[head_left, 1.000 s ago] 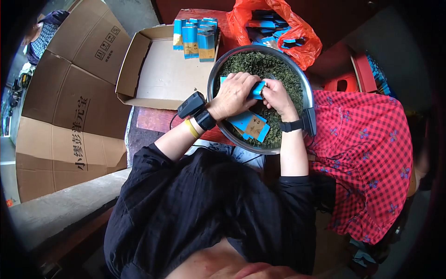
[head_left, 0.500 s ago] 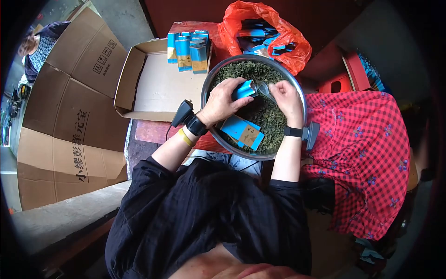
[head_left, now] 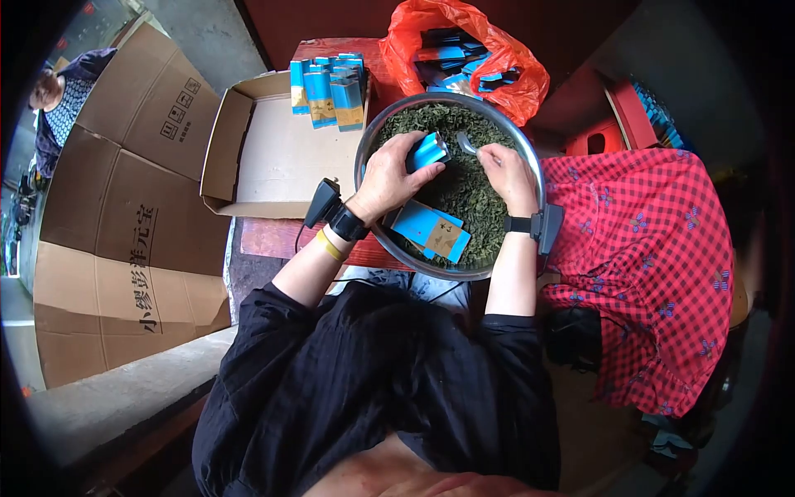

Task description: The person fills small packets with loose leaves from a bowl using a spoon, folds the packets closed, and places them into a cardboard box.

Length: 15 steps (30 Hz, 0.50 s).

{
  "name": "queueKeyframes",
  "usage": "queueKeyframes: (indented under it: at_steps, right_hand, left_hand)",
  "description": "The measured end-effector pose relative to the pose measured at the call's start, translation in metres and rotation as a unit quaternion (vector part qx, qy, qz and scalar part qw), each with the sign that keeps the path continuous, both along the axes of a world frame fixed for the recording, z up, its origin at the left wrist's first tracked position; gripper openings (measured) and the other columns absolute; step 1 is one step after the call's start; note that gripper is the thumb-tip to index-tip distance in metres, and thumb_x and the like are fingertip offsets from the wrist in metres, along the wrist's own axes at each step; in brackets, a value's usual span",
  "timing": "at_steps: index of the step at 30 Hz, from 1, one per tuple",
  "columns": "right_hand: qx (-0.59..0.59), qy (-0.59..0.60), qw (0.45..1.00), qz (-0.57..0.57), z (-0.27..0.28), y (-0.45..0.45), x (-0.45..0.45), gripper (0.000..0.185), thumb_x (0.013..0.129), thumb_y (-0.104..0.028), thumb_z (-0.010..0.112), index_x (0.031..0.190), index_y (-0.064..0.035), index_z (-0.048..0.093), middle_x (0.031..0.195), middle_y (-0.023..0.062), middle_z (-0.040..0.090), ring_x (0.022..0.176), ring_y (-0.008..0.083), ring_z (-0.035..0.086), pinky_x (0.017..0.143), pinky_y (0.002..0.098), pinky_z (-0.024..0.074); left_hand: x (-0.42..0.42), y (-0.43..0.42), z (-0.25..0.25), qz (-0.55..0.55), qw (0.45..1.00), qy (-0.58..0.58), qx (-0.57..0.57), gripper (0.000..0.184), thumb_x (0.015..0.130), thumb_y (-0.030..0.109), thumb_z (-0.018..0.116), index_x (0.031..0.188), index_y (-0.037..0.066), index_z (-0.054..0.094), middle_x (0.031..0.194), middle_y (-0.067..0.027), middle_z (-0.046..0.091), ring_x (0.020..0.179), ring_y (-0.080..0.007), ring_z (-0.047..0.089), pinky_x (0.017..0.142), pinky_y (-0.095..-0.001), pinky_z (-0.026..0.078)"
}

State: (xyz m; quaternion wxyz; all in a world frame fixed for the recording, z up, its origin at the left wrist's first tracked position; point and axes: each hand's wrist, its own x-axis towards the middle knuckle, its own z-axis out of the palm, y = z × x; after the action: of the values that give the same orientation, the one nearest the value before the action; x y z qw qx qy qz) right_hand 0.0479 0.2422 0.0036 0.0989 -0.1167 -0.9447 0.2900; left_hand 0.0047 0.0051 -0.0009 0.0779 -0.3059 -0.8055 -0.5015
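A blue packet (head_left: 428,151) is gripped by the left hand (head_left: 396,172) between thumb and fingers, its end turned toward the right hand (head_left: 507,176). By the right hand a small spoon (head_left: 466,143) is pinched at the handle, the bowl pointed toward the packet but kept apart from it; whether anything is carried in it cannot be told. The hands are held apart, both over a round metal basin (head_left: 531,151) filled with green dried leaves (head_left: 487,211). Nearer the body, below the left hand, overlapping flat packets (head_left: 429,232) are laid on the leaves — at least one with a tan label.

To the left of the left hand, a shallow cardboard tray (head_left: 277,153) is set on the red table (head_left: 269,236), with a cluster of standing packets (head_left: 321,91) grouped at its far right corner. Beyond both hands, more blue packets are held in an open red plastic bag (head_left: 528,98). To the right of the right hand, a red checked cloth (head_left: 642,248) is draped.
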Motion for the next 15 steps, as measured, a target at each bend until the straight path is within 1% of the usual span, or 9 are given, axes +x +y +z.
queueKeyframes:
  at_steps: [2,5,7,8,9,11,13,14,15]
  right_hand:
    - [-0.015,0.009,1.000,-0.001,-0.005,0.004,-0.003,0.024,0.088,-0.034,0.061,0.097,-0.0141,0.072,0.090,0.0132,0.071,0.087,0.0347,0.067,0.074,0.0426,0.0517]
    - [-0.027,0.030,0.999,-0.021,-0.001,0.002,-0.002,0.020,0.085,-0.028,0.063,0.097,-0.0136,0.071,0.088,0.0127,0.071,0.084,0.0326,0.069,0.073,0.0422,0.0522]
    - [-0.032,0.086,0.993,-0.078,0.002,-0.002,-0.005,0.018,0.083,-0.018,0.067,0.098,-0.0076,0.069,0.083,0.0112,0.071,0.077,0.0239,0.070,0.069,0.0357,0.0527]
    - [-0.032,0.085,0.993,-0.079,0.001,-0.001,-0.006,0.018,0.083,-0.018,0.067,0.098,-0.0076,0.069,0.083,0.0112,0.071,0.077,0.0239,0.070,0.069,0.0357,0.0527]
    - [0.008,0.092,0.993,-0.079,0.000,-0.002,-0.007,0.018,0.082,-0.018,0.068,0.097,-0.0077,0.069,0.082,0.0109,0.071,0.077,0.0235,0.070,0.069,0.0355,0.0530]
    - [0.047,0.098,0.991,-0.080,-0.001,-0.003,-0.007,0.019,0.080,-0.017,0.068,0.096,-0.0078,0.068,0.082,0.0106,0.071,0.076,0.0231,0.069,0.068,0.0352,0.0533]
    - [0.130,0.096,0.984,-0.075,0.004,-0.009,-0.006,0.016,0.081,-0.016,0.068,0.095,-0.0083,0.069,0.083,0.0106,0.071,0.077,0.0229,0.070,0.068,0.0352,0.0538]
    - [0.131,0.095,0.984,-0.075,0.003,-0.011,-0.006,0.016,0.081,-0.016,0.068,0.095,-0.0083,0.069,0.083,0.0106,0.071,0.077,0.0229,0.070,0.068,0.0352,0.0538]
    - [0.081,0.100,0.991,-0.044,-0.001,-0.012,-0.008,0.015,0.082,-0.015,0.067,0.096,-0.0083,0.069,0.084,0.0116,0.071,0.078,0.0237,0.070,0.068,0.0358,0.0538]
  left_hand:
    - [0.000,0.000,-0.001,0.008,1.000,0.006,-0.014,0.054,0.080,0.030,0.079,0.121,0.001,0.058,0.107,-0.0176,0.064,0.098,-0.0319,0.064,0.083,-0.0378,0.052]
    - [0.001,0.000,0.002,0.002,1.000,-0.010,-0.013,0.054,0.080,0.030,0.079,0.121,0.001,0.058,0.107,-0.0176,0.064,0.098,-0.0320,0.064,0.083,-0.0380,0.052]
    - [0.000,-0.001,0.000,0.003,1.000,0.000,-0.014,0.055,0.080,0.030,0.079,0.121,0.001,0.058,0.107,-0.0176,0.064,0.097,-0.0321,0.064,0.083,-0.0381,0.052]
    - [0.000,0.000,-0.001,0.005,1.000,0.010,-0.016,0.055,0.080,0.031,0.079,0.121,0.001,0.058,0.107,-0.0176,0.064,0.097,-0.0322,0.065,0.083,-0.0381,0.052]
    - [0.000,0.000,0.000,0.004,1.000,0.010,-0.015,0.055,0.080,0.031,0.079,0.121,0.001,0.058,0.107,-0.0176,0.064,0.097,-0.0322,0.065,0.083,-0.0381,0.052]
    - [0.000,0.000,0.001,0.007,1.000,-0.010,-0.018,0.055,0.079,0.035,0.077,0.120,0.003,0.059,0.109,-0.0177,0.064,0.101,-0.0346,0.064,0.085,-0.0417,0.052]
    - [0.001,0.000,0.003,0.009,1.000,-0.013,-0.013,0.055,0.079,0.035,0.077,0.120,0.003,0.059,0.109,-0.0177,0.064,0.100,-0.0347,0.064,0.085,-0.0417,0.052]
    - [0.002,-0.001,0.004,0.012,1.000,-0.016,-0.008,0.055,0.079,0.035,0.077,0.120,0.003,0.059,0.109,-0.0177,0.064,0.100,-0.0347,0.064,0.085,-0.0418,0.052]
    - [0.002,-0.001,0.003,0.012,1.000,-0.016,-0.008,0.055,0.079,0.035,0.077,0.120,0.003,0.059,0.109,-0.0177,0.064,0.100,-0.0347,0.064,0.085,-0.0418,0.052]
